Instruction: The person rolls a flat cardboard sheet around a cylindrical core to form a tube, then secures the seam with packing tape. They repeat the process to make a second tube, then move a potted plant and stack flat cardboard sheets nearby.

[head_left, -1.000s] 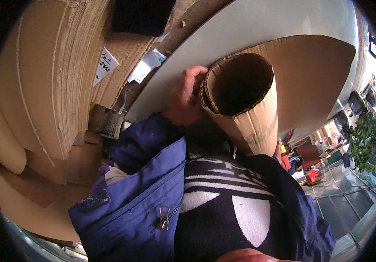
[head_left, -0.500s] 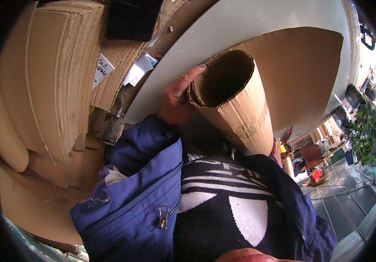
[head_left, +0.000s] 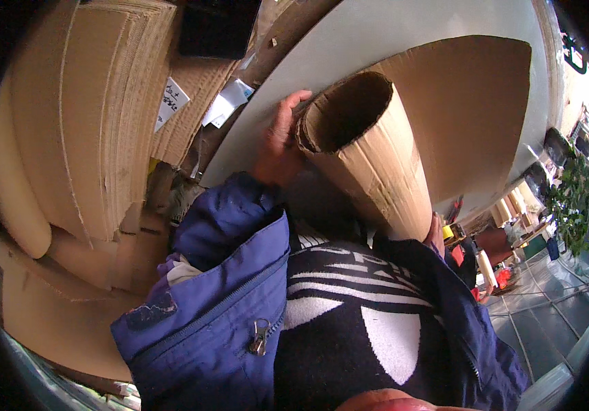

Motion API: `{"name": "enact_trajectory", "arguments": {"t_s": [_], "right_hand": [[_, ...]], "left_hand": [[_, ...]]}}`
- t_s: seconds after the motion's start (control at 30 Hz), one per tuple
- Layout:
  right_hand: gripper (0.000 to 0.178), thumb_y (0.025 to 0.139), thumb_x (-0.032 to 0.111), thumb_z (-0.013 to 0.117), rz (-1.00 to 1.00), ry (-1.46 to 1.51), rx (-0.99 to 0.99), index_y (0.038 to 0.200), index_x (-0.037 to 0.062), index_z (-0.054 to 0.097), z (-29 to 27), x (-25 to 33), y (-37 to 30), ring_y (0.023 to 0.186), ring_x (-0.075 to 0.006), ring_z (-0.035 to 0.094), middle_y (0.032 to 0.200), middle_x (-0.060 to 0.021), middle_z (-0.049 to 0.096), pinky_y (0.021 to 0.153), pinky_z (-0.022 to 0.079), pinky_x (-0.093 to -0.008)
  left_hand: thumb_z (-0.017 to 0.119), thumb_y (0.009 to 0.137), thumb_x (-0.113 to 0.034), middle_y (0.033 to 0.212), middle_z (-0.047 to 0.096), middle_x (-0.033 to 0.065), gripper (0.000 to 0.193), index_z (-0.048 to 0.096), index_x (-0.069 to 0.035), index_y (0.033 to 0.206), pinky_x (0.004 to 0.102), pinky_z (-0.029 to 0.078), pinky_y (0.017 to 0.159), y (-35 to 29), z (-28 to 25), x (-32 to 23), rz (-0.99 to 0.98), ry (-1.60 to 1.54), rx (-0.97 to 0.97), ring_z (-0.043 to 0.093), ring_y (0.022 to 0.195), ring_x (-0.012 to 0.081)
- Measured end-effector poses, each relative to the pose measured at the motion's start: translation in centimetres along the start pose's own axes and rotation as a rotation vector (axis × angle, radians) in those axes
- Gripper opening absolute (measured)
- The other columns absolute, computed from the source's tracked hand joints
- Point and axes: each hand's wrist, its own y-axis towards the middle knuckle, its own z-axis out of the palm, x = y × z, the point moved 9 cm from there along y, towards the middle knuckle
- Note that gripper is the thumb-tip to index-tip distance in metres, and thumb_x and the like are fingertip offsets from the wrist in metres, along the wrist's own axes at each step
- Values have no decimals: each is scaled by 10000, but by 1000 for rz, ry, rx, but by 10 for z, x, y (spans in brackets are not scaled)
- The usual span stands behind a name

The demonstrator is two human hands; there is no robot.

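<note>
A large brown sheet of corrugated cardboard (head_left: pixel 469 116) lies on a pale grey tabletop. Its near part is curled into a thick roll (head_left: pixel 393 171) whose open end faces left. My left hand (head_left: pixel 279 140) is at that open end, fingers stretched out and pointing away along the roll's outer side, the thumb side up against it. At the roll's right end, my right hand (head_left: pixel 436 233) shows only in part. The roll and my dark blue sleeve hide most of its fingers.
Tall stacks of flat cardboard (head_left: pixel 92 123) stand on the left, with white paper labels (head_left: pixel 227 103) beside them. A dark flat panel (head_left: pixel 218 27) is at the upper left. Farther right are a leafy plant (head_left: pixel 575 198), cluttered goods and a tiled floor (head_left: pixel 541 329).
My left fingertips have come off the roll's rim and now point away beside it. The roll's open end has shifted slightly away and looks a little narrower.
</note>
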Motion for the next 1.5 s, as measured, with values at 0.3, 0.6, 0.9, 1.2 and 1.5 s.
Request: {"name": "enact_trajectory", "arguments": {"t_s": [0.3, 0.6, 0.9, 1.2, 1.5], "right_hand": [[937, 695, 188, 794, -171, 50, -6, 1451, -45, 291, -32, 41, 15, 1309, -453, 432, 1418, -322, 408, 1089, 388, -471], [1323, 471, 263, 930, -104, 158, 94, 1540, 79, 172, -52, 53, 24, 1324, -418, 438, 1460, -230, 407, 1083, 413, -461], [1155, 552, 380, 908, -122, 125, -266, 1515, 165, 306, -59, 38, -24, 1329, -329, 444, 1436, -153, 445, 1017, 404, -560], [1058, 606, 384, 866, -97, 152, -529, 1509, 299, 321, -26, 32, -39, 1364, -346, 364, 1483, -125, 379, 1017, 336, -660], [1112, 572, 393, 870, -140, 187, -523, 1520, 299, 296, -30, 26, -32, 1352, -354, 388, 1479, -135, 386, 1003, 344, -642]], "left_hand": [[537, 865, 72, 1120, 658, 131, 362, 571, 1, 1218, 410, 492, 947, -41, -8, -116, 677, 753, -308, 645, 1021, 295], [498, 871, -179, 1375, 506, 186, 456, 541, -79, 1314, 547, 264, 1162, -89, 263, -45, 899, 1082, 760, 415, 1354, 363], [792, 644, -278, 1434, 422, 181, 895, 409, -146, 1442, 555, 261, 1123, -84, 290, 0, 883, 1580, 916, 374, 1357, 372], [699, 790, -102, 1213, 605, 178, 389, 640, -41, 1170, 417, 440, 1014, -169, 237, 37, 274, 1007, 900, 581, 1147, 337], [628, 830, 10, 1209, 600, 151, 395, 570, 8, 1221, 451, 465, 1001, -150, 205, 217, -829, -474, 112, 552, 1116, 332]]}}
